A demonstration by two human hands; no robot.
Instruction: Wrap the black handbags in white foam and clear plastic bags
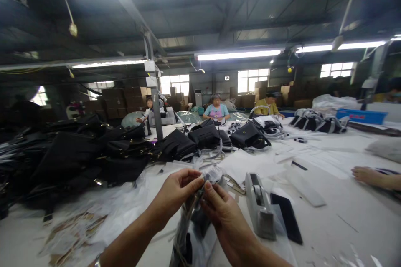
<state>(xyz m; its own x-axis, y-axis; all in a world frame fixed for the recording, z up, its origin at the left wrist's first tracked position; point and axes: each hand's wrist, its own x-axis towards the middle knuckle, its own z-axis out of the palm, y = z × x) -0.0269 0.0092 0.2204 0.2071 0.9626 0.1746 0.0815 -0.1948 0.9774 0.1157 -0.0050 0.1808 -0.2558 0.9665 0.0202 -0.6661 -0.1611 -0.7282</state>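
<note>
My left hand (175, 194) and my right hand (227, 217) meet above the white table, thumbs and fingertips pinching crinkled clear plastic wrapping (213, 174). Below them, between my wrists, stands a dark item partly covered in plastic (200, 221); its full shape is hidden by my hands. Just right of my right hand sits a grey tape dispenser (261, 210). Beside that lies a flat black piece (286, 217), partly over a translucent sheet. Tan strips (233, 184) lie just beyond my fingers.
Black bags (122, 150) are heaped on the left, with more black bags (206, 133) ahead by a metal post (156, 112). Plastic scraps (81, 229) lie at front left. Another person's hand (368, 174) rests at right. Co-workers sit across the table near a blue bin (361, 116).
</note>
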